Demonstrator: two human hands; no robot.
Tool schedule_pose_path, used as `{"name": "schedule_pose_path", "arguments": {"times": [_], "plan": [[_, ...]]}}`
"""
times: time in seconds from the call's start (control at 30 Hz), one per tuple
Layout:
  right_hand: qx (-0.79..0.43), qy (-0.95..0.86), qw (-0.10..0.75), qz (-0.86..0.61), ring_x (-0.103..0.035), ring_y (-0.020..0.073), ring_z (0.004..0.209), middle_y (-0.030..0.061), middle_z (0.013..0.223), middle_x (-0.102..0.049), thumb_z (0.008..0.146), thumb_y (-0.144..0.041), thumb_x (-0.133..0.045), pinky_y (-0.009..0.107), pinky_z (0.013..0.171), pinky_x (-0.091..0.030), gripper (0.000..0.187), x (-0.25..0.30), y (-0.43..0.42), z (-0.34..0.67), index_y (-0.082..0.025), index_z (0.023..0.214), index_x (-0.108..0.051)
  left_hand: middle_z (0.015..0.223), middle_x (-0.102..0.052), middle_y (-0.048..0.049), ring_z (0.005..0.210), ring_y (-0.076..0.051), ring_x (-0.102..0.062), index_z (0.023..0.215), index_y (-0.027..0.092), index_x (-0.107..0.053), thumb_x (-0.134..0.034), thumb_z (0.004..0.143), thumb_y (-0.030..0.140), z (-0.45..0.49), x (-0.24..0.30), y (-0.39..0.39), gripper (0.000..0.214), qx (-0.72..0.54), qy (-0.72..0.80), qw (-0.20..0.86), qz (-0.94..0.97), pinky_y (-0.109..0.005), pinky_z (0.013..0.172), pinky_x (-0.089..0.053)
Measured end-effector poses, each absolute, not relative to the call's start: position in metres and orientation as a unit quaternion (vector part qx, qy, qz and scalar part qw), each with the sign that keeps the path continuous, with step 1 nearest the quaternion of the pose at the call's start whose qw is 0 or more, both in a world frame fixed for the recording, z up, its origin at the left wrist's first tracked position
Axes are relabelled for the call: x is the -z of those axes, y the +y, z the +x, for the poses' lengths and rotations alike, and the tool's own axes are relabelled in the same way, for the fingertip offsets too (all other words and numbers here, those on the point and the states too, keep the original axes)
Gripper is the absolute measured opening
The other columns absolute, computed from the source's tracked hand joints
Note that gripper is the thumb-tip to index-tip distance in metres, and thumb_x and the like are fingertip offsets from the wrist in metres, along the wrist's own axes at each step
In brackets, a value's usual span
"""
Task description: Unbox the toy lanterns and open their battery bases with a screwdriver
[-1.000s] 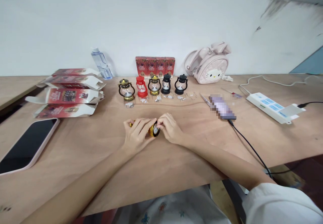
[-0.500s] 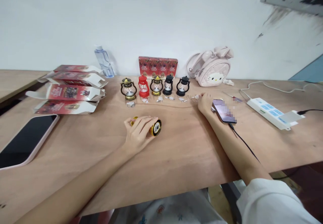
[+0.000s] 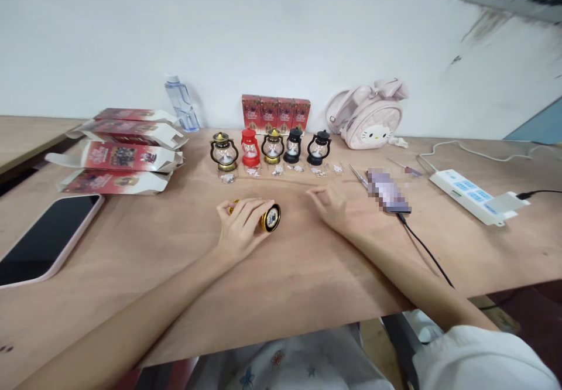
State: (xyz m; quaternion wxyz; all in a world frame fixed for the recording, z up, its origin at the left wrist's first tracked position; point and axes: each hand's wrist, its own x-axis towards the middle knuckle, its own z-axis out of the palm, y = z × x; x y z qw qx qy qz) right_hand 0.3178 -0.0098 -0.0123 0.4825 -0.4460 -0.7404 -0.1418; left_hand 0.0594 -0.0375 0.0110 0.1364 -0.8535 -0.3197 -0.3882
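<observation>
Brown tabletop [image 3: 285, 290], pale wall [image 3: 281, 33], gripped gold object [image 3: 272, 218]

No txt I can read for sure on my feed. White script [image 3: 268, 117] on red boxes [image 3: 283, 113] nr table's [image 3: 281, 290] back edge, & on open cartons [image 3: 120, 157] twd L edge, too small. Ditto blue labels [image 3: 464, 184] on pwr strip [image 3: 472, 195], twd R edge, & round label [image 3: 273, 218] on gold item [image 3: 264, 223], mid-table.

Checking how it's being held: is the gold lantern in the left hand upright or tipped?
Tipped: the gold lantern lies sideways in the left hand, its round base facing right instead of down.
</observation>
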Motion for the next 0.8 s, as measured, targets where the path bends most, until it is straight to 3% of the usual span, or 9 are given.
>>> {"name": "schedule_pose_path", "arguments": {"times": [0.2,0.8], "plan": [[0.06,-0.815,0.485,-0.311,-0.054,0.0153,0.069,0.0013,0.074,-0.066,0.087,-0.027,-0.059,0.032,0.065,-0.038,0.01,0.0,-0.048,0.246,-0.021,0.079,-0.061,0.103,-0.068,-0.0094,0.093,-0.022,-0.062,0.118,0.02,-0.052,-0.053,0.088,0.032,0.061,-0.013,-0.038,0.033,0.394,-0.309,0.149,-0.853,-0.036,0.079,-0.025],[0.006,-0.854,0.423,-0.303,-0.046,0.017,0.071,0.0044,0.074,-0.058,0.094,-0.029,-0.044,0.032,0.068,-0.033,0.022,-0.004,-0.045,0.245,-0.017,0.079,-0.054,0.103,-0.069,-0.0071,0.093,-0.02,-0.062,0.116,0.018,-0.052,-0.052,0.089,0.031,0.06,-0.015,-0.039,0.03,0.379,-0.276,0.146,-0.872,-0.037,0.076,-0.025]]}}
